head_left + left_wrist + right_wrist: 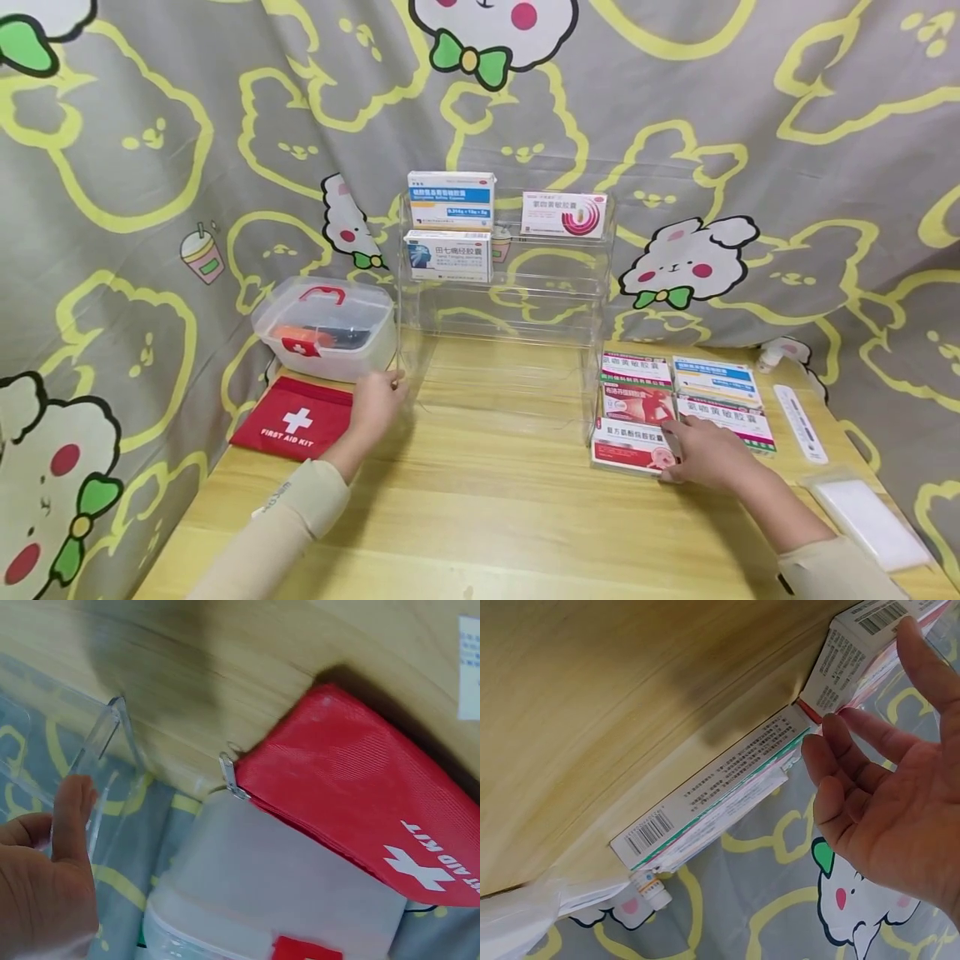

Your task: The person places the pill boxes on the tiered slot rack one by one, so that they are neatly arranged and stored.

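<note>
A clear acrylic display rack (517, 329) stands on the table, with two medicine boxes stacked at upper left and a white and pink box (564, 215) at top right. My left hand (375, 408) pinches the rack's left side panel between thumb and fingers. On the right, my right hand (708, 454) grips the right end of a white and red medicine box (626, 446), the front one of a column. In the right wrist view, the thumb lies against one face of that box (840, 664) and the fingertips are at the opposite side.
Behind that box lie a red box (633, 404) and others; a second column (723, 421) is beside them. Further right are a white strip (800, 423), a small bottle (770, 358) and a white packet (870, 521). At left are a red first aid pouch (281, 412) and a lidded plastic box (352, 354).
</note>
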Available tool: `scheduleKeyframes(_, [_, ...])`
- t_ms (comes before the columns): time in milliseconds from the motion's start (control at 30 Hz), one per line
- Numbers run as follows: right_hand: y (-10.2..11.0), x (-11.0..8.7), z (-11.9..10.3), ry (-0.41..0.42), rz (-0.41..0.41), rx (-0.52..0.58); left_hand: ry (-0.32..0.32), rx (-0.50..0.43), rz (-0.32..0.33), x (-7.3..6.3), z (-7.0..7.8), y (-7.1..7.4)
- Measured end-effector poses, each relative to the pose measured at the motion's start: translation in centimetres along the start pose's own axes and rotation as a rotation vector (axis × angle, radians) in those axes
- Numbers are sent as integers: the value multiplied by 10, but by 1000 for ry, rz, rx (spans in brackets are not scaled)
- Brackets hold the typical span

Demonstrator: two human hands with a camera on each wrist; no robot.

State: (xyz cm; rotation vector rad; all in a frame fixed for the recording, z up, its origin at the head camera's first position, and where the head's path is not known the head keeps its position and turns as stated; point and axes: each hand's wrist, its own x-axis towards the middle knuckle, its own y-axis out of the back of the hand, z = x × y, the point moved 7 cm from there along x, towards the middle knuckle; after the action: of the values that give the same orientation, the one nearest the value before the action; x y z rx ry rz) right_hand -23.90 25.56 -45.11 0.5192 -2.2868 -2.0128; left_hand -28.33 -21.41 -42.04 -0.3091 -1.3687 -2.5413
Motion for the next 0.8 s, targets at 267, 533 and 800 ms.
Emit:
scheduleKeyframes(267, [4, -1, 1, 5, 36, 7, 25, 93, 26, 1, 11, 3])
scheduleKeyframes(533, [-1, -4, 3, 12, 19, 56, 28, 134, 30, 1, 12, 3])
scheduleKeyframes(800, [-2, -7, 1, 27, 47, 57, 39, 103, 13, -3, 10, 1])
